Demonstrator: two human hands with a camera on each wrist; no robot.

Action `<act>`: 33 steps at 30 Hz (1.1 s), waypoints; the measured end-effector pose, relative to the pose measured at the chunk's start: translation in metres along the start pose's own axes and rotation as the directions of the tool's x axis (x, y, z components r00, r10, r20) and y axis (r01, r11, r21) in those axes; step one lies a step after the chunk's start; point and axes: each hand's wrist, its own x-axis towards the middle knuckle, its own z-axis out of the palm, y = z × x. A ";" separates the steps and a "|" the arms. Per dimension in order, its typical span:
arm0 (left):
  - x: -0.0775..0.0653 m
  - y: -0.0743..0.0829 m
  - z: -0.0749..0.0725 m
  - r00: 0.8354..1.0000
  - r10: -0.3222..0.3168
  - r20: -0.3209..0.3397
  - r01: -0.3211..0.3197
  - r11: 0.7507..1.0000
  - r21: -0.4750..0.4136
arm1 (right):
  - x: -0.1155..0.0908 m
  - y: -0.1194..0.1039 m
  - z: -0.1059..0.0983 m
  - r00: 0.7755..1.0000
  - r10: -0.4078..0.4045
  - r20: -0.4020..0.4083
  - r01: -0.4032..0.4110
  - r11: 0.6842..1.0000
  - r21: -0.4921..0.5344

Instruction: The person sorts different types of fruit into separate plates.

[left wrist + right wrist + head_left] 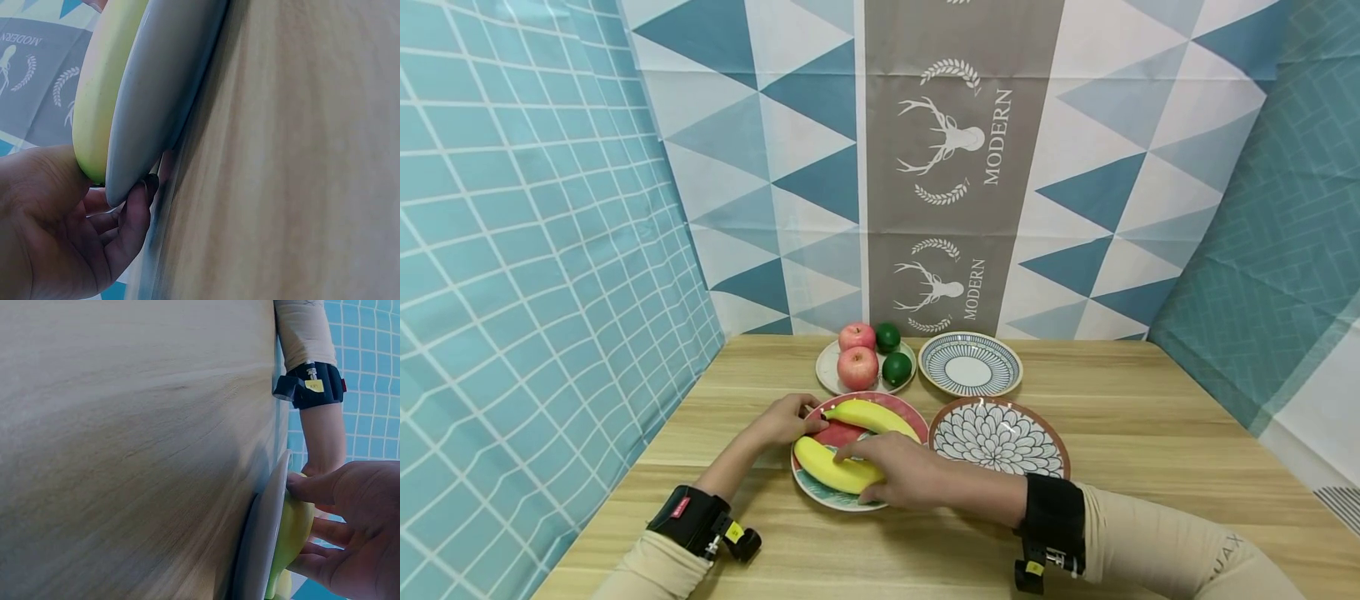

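A round plate with a red and green pattern [842,434] lies on the table, bearing two yellow bananas. At its left rim, my left hand [784,420] holds the edge; the left wrist view shows the fingers of that hand [69,228] curled beneath the plate's pale underside [164,81]. My right hand [910,468] grips the nearer banana [829,469] by its right part, thumb on one side and fingers on the other, as the right wrist view also shows on the banana [294,528]. Behind it, the farther banana [872,413] rests on the plate, partly hidden by my right hand.
Behind stands a pale plate [828,372] with two red apples [857,368] and two green fruits [897,368]. A blue-striped plate [970,372] is right of it. A brown-rimmed, petal-patterned plate [992,433] sits right of the bananas, partly under my right forearm.
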 end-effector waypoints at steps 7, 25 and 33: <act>-0.002 0.002 0.000 1.000 0.000 0.001 0.000 1.000 -0.001 | -0.003 -0.001 -0.001 1.000 -0.016 -0.007 0.016 1.000 -0.021; 0.000 0.000 0.002 0.999 -0.040 -0.009 0.040 0.999 0.010 | -0.028 0.029 -0.044 0.940 0.071 -0.335 -0.141 0.972 -0.188; 0.000 0.001 0.002 0.999 -0.043 -0.011 0.044 0.999 0.024 | -0.049 0.065 -0.064 0.878 0.168 -0.449 -0.264 0.951 -0.160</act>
